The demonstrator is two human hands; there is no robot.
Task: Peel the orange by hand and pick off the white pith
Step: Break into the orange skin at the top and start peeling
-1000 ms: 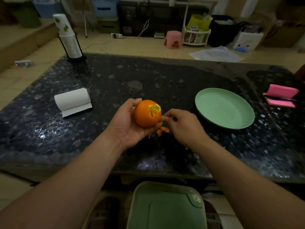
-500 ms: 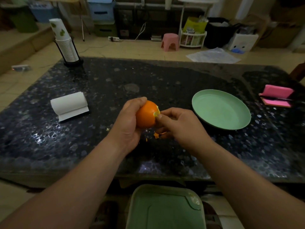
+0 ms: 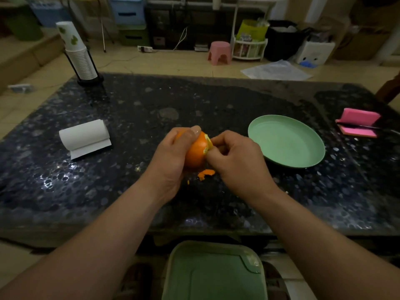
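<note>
The left hand cupped the orange just above the table, fingers curled round it and thumb laid across its top. The right hand had its fingers bunched together, the tips pinching the torn peel edge where pale pith showed. Peel scraps lay beneath. A plate sat near on the right. The stacked cups at the far left corner bore green leaf prints.
</note>
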